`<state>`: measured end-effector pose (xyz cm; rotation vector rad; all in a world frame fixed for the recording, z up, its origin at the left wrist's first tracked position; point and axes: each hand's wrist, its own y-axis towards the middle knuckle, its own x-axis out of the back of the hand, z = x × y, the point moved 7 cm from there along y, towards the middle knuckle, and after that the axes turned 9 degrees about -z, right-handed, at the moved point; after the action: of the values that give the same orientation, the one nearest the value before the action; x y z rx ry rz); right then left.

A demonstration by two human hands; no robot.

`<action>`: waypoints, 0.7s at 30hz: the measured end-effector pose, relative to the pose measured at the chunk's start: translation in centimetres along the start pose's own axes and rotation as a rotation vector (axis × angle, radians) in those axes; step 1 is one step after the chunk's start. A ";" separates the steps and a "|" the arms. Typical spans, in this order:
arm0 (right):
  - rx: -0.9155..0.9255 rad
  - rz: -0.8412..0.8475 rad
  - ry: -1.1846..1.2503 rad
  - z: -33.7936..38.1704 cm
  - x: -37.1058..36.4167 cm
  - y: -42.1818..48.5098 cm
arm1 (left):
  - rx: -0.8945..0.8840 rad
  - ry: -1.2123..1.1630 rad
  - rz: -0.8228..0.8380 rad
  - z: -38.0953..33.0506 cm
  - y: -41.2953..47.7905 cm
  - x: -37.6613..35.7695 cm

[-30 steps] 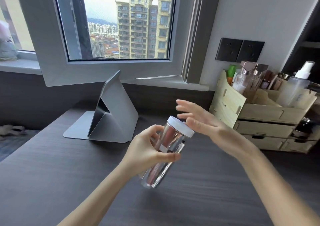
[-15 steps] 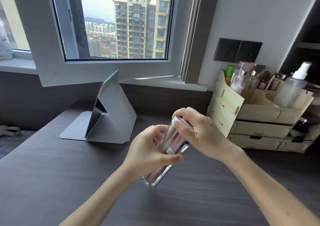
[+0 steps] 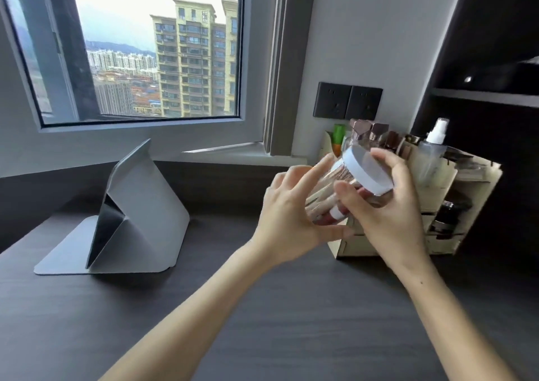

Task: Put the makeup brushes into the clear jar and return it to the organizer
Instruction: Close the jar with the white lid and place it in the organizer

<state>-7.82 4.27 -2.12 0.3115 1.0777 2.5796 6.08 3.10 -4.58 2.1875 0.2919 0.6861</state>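
Note:
A clear jar (image 3: 326, 197) with a white lid (image 3: 368, 173) is held tilted in the air, lid toward the upper right, in front of the wooden organizer (image 3: 437, 188). Pink-handled makeup brushes (image 3: 322, 194) show through its wall. My right hand (image 3: 388, 214) grips the jar just below the lid, thumb across its side and fingers behind the lid's rim. My left hand (image 3: 291, 220) supports the jar's lower body from the left, its fingers spread and its index finger lifted along the glass. The jar's base is hidden behind my hands.
The organizer stands on the dark desk (image 3: 262, 322) at the right, holding a spray bottle (image 3: 433, 150), perfume bottles (image 3: 364, 132) and a green-capped tube (image 3: 338, 135). A grey folded tablet stand (image 3: 128, 214) sits at the left. A window and wall sockets (image 3: 347, 105) lie behind.
Both hands have carried the jar up and to the right, toward the organizer. My right hand moved from covering the lid to gripping below it; my left fingers have loosened.

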 end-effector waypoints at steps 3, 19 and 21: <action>0.108 -0.185 -0.079 0.5 4.6 3.0 | 0.019 -0.077 0.107 -0.3 2.2 -2.2; 0.148 -0.259 -0.470 -7.1 7.8 11.6 | 0.438 -0.542 0.385 -0.8 9.8 -15.0; 0.131 -0.206 -0.567 -7.4 7.4 13.0 | 0.450 -0.533 0.390 -0.7 10.3 -15.3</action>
<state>-19.83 -6.31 2.73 0.8530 0.9961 2.0516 -7.14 -9.56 -2.19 2.7952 -0.2952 0.2199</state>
